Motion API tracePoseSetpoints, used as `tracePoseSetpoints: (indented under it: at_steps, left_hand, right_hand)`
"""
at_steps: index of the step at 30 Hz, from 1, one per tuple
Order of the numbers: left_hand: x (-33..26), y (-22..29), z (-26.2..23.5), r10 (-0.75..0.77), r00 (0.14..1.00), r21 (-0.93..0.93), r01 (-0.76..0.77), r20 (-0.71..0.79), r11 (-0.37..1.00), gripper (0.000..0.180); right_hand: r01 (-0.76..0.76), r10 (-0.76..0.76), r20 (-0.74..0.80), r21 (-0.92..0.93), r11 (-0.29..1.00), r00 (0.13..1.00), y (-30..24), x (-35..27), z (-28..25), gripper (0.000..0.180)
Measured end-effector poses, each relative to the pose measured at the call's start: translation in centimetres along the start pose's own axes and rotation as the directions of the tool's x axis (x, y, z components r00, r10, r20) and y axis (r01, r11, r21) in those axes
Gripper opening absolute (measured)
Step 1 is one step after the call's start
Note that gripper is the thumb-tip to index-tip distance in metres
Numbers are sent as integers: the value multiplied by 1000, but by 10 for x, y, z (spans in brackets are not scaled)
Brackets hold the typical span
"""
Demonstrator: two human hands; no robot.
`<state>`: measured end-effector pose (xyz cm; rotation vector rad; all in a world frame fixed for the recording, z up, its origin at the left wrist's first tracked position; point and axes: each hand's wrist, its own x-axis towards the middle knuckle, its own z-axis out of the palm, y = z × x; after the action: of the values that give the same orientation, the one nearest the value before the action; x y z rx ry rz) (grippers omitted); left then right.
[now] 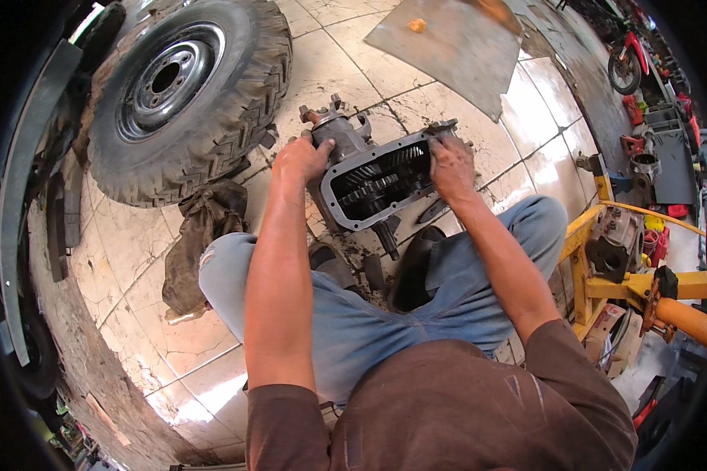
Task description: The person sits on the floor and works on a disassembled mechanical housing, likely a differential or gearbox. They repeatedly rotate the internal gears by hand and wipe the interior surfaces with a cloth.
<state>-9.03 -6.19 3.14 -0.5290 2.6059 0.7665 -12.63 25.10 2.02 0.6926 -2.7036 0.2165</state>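
A grey metal gearbox [334, 206] rests on the tiled floor between my feet, its open side facing up. Dark toothed gears [371, 189] and shafts show inside the flanged rim. A splined shaft [386, 239] sticks out toward me. My left hand [301, 159] is closed around the cylindrical housing at the far left end, thumb on top. At the right end my right hand [452, 168] grips the casing beside the rim; some of its fingertips are hidden behind the metal.
A large knobbly tyre on a steel wheel [196, 94] lies at the far left. Near my left knee is a crumpled dark cloth [200, 243]. A flat grey sheet [448, 47] lies beyond the gearbox. A yellow metal stand [580, 271] holding a machine part [615, 242] is at right.
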Motion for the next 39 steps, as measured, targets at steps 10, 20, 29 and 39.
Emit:
tracePoseSetpoints:
  at_steps: [10, 20, 29, 39]
  left_hand:
    - [2, 2, 1, -4, 1000, -8, 5, 21, 1000, 71]
    - [-2, 1, -1, 9, 1000, -19, -10, -5, 1000, 73]
    - [0, -1, 5, 17, 999, 4, -17, -49, 1000, 74]
    - [-3, -2, 4, 21, 999, 0, -21, -46, 1000, 75]
  right_hand:
    - [4, -13, 78, 115, 993, 997, -6, 9, 2, 28]
    - [68, -107, 127, 280, 958, 986, 6, 10, -6, 31]
    - [204, -223, 48, 250, 947, 974, -11, 10, 2, 42]
    - [205, -212, 3, 244, 948, 977, -22, 9, 4, 43]
